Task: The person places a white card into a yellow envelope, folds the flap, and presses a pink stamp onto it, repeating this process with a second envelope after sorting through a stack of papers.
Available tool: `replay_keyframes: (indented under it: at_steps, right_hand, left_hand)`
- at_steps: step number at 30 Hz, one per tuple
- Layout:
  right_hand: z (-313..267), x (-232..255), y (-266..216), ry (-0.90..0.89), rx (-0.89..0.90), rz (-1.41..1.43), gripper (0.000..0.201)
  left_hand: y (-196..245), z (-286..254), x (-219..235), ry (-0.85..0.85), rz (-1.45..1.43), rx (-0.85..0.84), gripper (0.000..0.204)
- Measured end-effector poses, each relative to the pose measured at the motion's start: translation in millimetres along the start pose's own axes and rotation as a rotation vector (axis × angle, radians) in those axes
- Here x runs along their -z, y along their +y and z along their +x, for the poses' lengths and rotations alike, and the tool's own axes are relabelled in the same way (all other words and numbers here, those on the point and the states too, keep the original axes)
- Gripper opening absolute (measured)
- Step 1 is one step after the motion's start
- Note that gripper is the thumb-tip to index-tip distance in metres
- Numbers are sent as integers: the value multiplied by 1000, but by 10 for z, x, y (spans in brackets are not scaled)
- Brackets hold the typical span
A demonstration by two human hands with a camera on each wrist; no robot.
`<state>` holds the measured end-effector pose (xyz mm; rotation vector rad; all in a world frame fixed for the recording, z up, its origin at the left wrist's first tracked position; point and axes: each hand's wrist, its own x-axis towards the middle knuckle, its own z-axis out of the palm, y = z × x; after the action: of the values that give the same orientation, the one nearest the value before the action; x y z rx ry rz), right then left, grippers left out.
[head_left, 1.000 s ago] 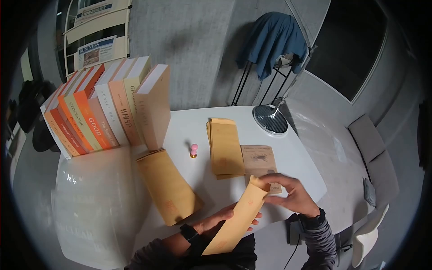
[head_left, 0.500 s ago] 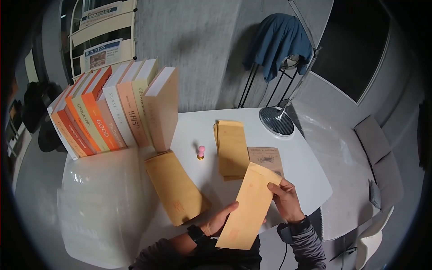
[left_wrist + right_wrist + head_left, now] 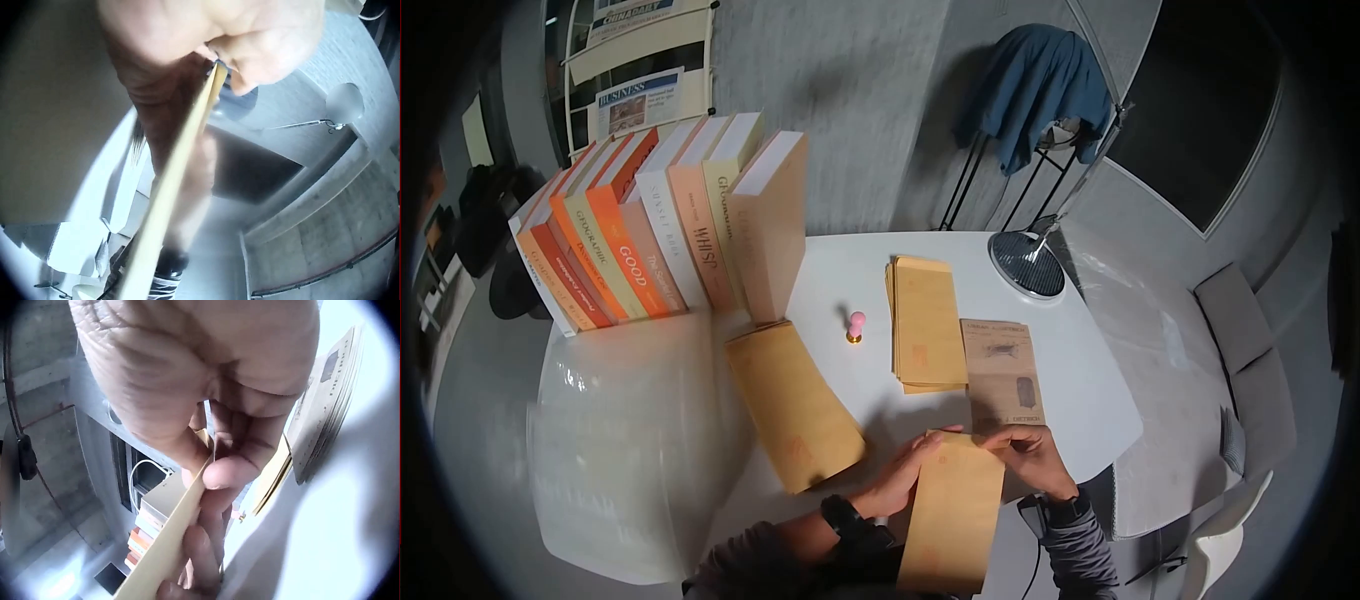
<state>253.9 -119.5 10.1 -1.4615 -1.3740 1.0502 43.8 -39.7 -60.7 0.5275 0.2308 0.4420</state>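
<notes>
A tan paper envelope (image 3: 953, 515) hangs upright at the table's near edge, its top end between both hands. The left hand (image 3: 903, 474) grips its upper left corner, and the right hand (image 3: 1036, 460) pinches the upper right corner. Seen edge-on in the right wrist view, the envelope (image 3: 164, 550) runs down from the thumb and fingers of the right hand (image 3: 206, 394). In the left wrist view its thin edge (image 3: 165, 194) extends below the left hand (image 3: 212, 37). Just beyond the hands lie a stack of envelopes (image 3: 928, 325) and a printed brown leaflet stack (image 3: 1004, 372).
Another envelope pile (image 3: 792, 405) lies at the left, near a pink-handled stamp (image 3: 856, 327). Upright books (image 3: 635, 230) stand at the back left behind clear plastic packaging (image 3: 625, 440). A lamp base (image 3: 1027, 264) sits at the back right of the white table (image 3: 1090, 400).
The held envelope has swung from a slant to nearly upright and moved lower. Its top is now between both hands, the left hand having shifted up to the top corner. The leaflets are uncovered.
</notes>
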Motion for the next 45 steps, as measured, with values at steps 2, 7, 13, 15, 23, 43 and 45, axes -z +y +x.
replay_keyframes:
  at_steps: [2,7,13,15,23,43,45]
  right_hand:
    - [-7,-10,22,-58,15,-47,19]
    - [6,-32,-19,-164,-79,66,23]
    - [40,-63,-281,-153,-182,202,27]
    - [69,-78,-186,-26,-223,127,25]
    - [344,-71,-46,217,-154,264,16]
    - [1352,33,-5,99,-251,5,11]
    - [1543,103,82,85,-111,-282,17]
  left_hand:
    - [38,-9,-30,51,56,59,45]
    - [-67,-22,63,152,388,-61,40]
    - [10,-39,2,233,644,-198,36]
    - [39,-56,-59,254,733,-259,35]
    - [-19,10,59,304,481,-286,35]
    - [-126,32,88,462,622,-427,69]
    - [-135,67,100,503,655,-503,71]
